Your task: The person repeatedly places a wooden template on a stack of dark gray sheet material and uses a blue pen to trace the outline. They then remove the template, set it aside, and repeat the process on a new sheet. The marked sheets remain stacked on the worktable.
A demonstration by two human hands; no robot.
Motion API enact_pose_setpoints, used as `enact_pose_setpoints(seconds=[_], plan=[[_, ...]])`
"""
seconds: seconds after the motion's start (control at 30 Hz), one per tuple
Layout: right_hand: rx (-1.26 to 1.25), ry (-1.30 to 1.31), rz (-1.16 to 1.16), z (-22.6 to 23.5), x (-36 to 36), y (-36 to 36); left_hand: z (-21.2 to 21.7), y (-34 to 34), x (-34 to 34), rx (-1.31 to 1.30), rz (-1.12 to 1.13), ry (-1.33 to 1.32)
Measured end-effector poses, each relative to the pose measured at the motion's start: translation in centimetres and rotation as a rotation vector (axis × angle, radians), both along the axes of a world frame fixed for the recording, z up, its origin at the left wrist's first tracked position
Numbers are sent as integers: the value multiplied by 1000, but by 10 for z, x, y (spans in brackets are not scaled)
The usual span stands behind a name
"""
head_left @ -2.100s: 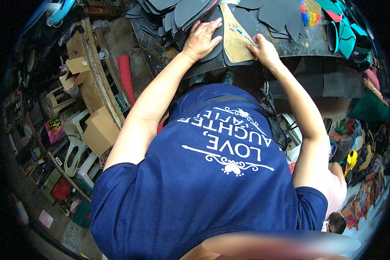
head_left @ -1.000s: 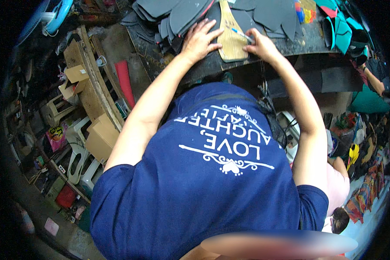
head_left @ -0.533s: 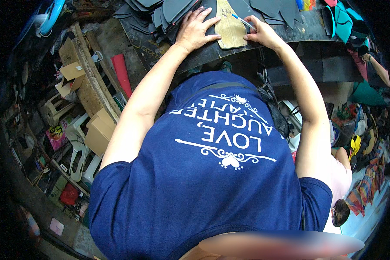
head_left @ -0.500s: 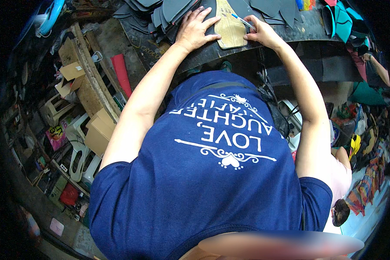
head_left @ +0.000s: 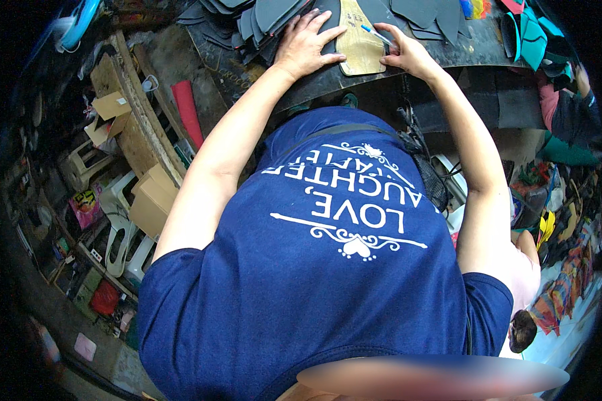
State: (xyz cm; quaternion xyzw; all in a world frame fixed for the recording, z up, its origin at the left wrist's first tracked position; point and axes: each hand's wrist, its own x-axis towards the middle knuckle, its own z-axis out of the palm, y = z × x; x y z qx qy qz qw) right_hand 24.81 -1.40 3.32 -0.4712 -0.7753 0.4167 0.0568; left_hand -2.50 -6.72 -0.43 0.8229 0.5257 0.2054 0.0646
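Note:
A tan wooden template (head_left: pixel 358 50) with a narrow neck and a wider near end lies on the dark table, close to its front edge. My left hand (head_left: pixel 306 50) is spread beside it, with the thumb and index fingertip at the template's left edge. In my right hand (head_left: pixel 411 55) is a pen (head_left: pixel 378 36) with a blue tip, tilted over the template. The right fingertips touch the template's right edge. Stacked dark grey cut pieces (head_left: pixel 264 21) lie just beyond my left hand, and more cut pieces (head_left: pixel 431 17) lie to the right. The template's far end leaves the view.
Teal pieces (head_left: pixel 530 39) hang at the table's right end, near another person's arm (head_left: pixel 582 81). A second person in pink (head_left: pixel 525 271) is at the right. Cardboard boxes (head_left: pixel 155 200), white plastic chairs (head_left: pixel 119 227) and a red roll (head_left: pixel 187 113) stand to the left.
The template sits slightly further right in view, along with both hands. The pen has shifted a little. At the far right, the other person's arm has moved up.

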Motion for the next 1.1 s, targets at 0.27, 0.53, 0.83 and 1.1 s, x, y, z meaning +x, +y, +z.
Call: enact_pose_setpoints(seconds=[0.27, 0.53, 0.83, 1.1], plan=[[-6, -49, 28, 1, -1, 2, -1, 0, -2, -15, -14, -12], [-18, -45, -1, 6, -5, 0, 1, 0, -1, -73, -1, -162], [-42, -154, 56, 14, -8, 3, 13, -3, -1, -112, -29, -59], [-96, -165, 59, 15, -8, 5, 10, -1, -1, -104, -64, 8]])
